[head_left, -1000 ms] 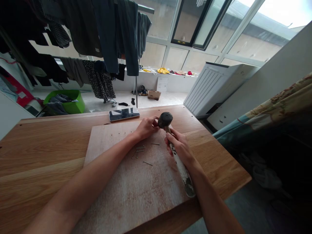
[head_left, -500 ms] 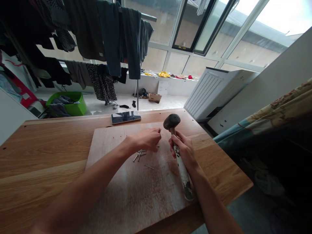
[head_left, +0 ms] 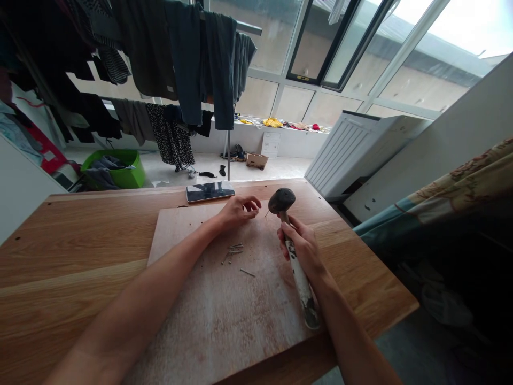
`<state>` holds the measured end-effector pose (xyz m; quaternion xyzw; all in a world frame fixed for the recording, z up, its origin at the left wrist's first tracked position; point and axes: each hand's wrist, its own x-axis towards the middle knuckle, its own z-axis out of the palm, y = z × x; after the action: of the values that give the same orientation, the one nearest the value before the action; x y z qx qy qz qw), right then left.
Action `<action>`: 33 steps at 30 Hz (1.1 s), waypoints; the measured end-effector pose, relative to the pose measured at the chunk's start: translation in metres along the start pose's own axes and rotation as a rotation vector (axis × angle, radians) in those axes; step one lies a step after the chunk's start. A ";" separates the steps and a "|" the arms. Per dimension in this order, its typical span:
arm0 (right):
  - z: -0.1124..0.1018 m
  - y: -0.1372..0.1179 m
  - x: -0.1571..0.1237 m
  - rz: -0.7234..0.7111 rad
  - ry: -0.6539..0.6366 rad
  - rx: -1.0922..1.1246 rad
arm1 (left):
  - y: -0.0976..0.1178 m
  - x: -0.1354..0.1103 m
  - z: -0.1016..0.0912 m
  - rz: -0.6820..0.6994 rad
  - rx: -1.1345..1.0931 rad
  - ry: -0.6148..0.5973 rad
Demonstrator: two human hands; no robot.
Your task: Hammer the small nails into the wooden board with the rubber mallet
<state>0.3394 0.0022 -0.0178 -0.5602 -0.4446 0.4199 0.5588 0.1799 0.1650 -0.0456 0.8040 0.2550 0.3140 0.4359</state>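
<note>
My right hand (head_left: 301, 241) is wrapped round the upper handle of a rubber mallet (head_left: 300, 280), with its black head raised and its worn white handle slanting down towards me. My left hand (head_left: 240, 209) is over the far part of a pale wooden board (head_left: 224, 315). Its fingers are bent and apart, with nothing visible in them. A thin nail (head_left: 266, 213) stands up from the board between that hand and the mallet head. Several loose nails (head_left: 235, 251) lie in a small heap nearer me, and a single nail (head_left: 247, 272) lies in front of them.
The board rests on a wooden table (head_left: 80, 256), with a phone (head_left: 210, 191) near the far edge. Beyond are hanging clothes (head_left: 184, 64), a green basket (head_left: 138, 174) and a small cardboard box (head_left: 256, 161). A curtain (head_left: 452, 187) hangs at the right.
My left hand has drawn back to the left from near the mallet head, and its fingers have spread. The standing nail now shows more plainly. My right hand keeps the mallet in place.
</note>
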 end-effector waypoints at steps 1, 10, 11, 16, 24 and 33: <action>0.001 0.000 0.000 0.001 -0.003 -0.006 | 0.000 -0.001 0.000 0.003 0.006 -0.015; 0.004 0.003 0.000 -0.018 -0.024 -0.026 | -0.004 -0.002 -0.002 0.033 0.059 -0.019; 0.004 0.003 0.000 -0.019 -0.037 -0.023 | -0.004 -0.002 -0.002 0.038 0.067 -0.026; 0.006 0.000 0.000 0.012 -0.098 0.005 | -0.002 -0.003 -0.003 0.038 0.075 -0.041; 0.006 0.007 0.001 0.018 -0.207 0.138 | 0.002 -0.002 -0.005 -0.001 0.085 -0.020; 0.005 0.005 0.004 0.019 -0.212 0.003 | 0.001 0.000 -0.005 -0.026 0.077 -0.038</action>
<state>0.3359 0.0073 -0.0230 -0.5161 -0.4952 0.4828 0.5053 0.1761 0.1671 -0.0424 0.8225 0.2693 0.2830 0.4133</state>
